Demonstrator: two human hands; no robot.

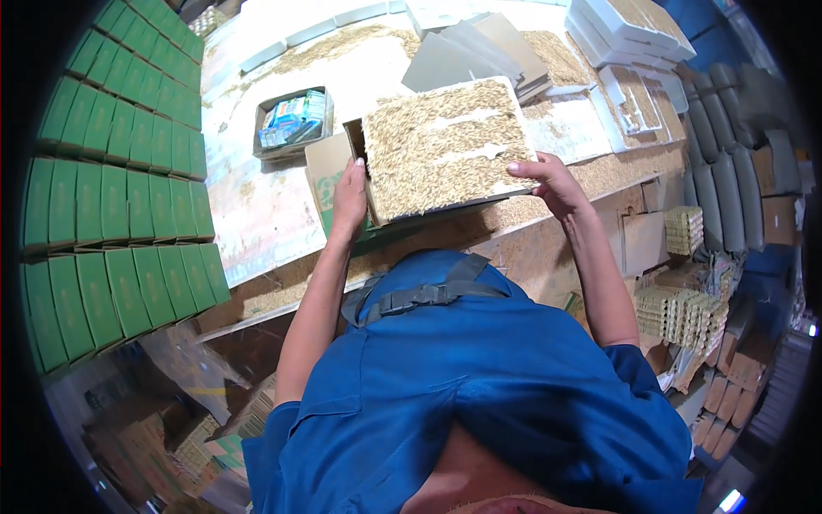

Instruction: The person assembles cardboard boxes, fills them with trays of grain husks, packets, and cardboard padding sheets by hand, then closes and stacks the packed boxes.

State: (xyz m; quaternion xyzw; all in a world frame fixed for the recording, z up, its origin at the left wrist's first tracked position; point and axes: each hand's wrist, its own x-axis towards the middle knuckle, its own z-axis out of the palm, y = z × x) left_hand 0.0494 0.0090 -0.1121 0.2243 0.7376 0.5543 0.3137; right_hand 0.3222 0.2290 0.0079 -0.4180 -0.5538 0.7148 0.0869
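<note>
A white foam block [456,148], its top strewn with grain husks, lies before me, tilted slightly. Its left end meets the mouth of a green and brown cardboard carton [326,180]; how far it sits inside, I cannot tell. My left hand [350,196] grips the carton's edge beside that mouth, fingers partly hidden behind it. At the block's right end, my right hand [557,182] has its thumb on top and its fingers at the side and below. Beyond the carton, a small open cardboard box [289,151] contains several blue printed packets [297,119].
Stacked green cartons [115,199] line the table's left side. Grey sheets [475,58] fan out behind the block, near husk-covered white foam trays [632,32]. Husks coat the wooden front ledge [270,299]. Egg trays [681,315] and grey sacks [713,199] stand at right.
</note>
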